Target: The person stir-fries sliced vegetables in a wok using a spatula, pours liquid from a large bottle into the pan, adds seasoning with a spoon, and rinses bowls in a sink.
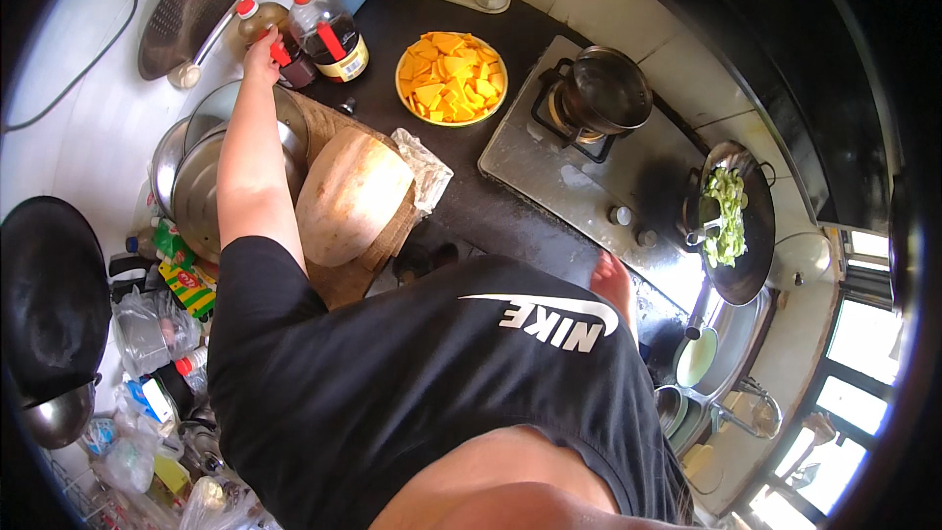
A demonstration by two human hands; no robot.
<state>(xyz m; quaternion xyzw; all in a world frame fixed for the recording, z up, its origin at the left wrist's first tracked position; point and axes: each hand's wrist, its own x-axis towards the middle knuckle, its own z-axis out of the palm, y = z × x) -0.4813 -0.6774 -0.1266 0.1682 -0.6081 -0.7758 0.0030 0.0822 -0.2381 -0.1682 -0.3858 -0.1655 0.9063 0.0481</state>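
Note:
My left arm stretches to the far left corner of the counter. There my left hand (262,53) is closed at the red handle of a dark sauce bottle (295,71). Right beside it stands a bigger clear bottle of dark liquid (330,31), with a red cap and red handle. My right hand (611,280) is low by the front edge of the stove, partly behind my body; its fingers are too blurred to make out. A bowl of sliced orange pumpkin (451,79) sits farther along the counter.
A dark pot (609,90) stands on the stove burner (547,132). Chopped greens lie in a wok (754,236) at the right, above the sink (731,334). A large cut pumpkin (353,194) rests on a wooden board, with metal lids (201,182) beside it.

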